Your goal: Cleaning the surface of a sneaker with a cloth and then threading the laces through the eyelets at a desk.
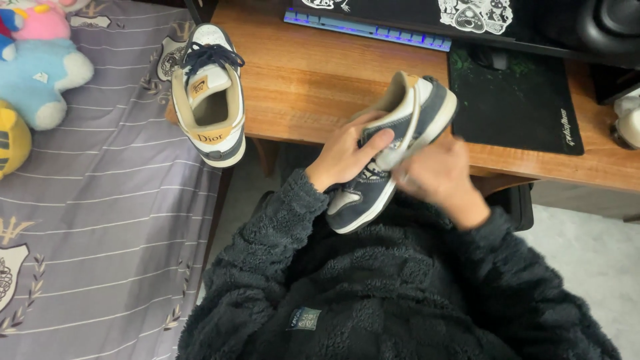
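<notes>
Both hands are gripping one sneaker (390, 150) above our lap, at the desk (313, 80) edge: our left hand (347, 155) is closing on its laced top, our right hand (443, 177) is clasping its underside. Its mate (208, 93) is resting apart on the desk corner, beside the bed (100, 200).

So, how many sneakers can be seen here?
2. One sneaker is held in both hands over the lap; the other sneaker rests at the wooden desk's left edge.
</notes>
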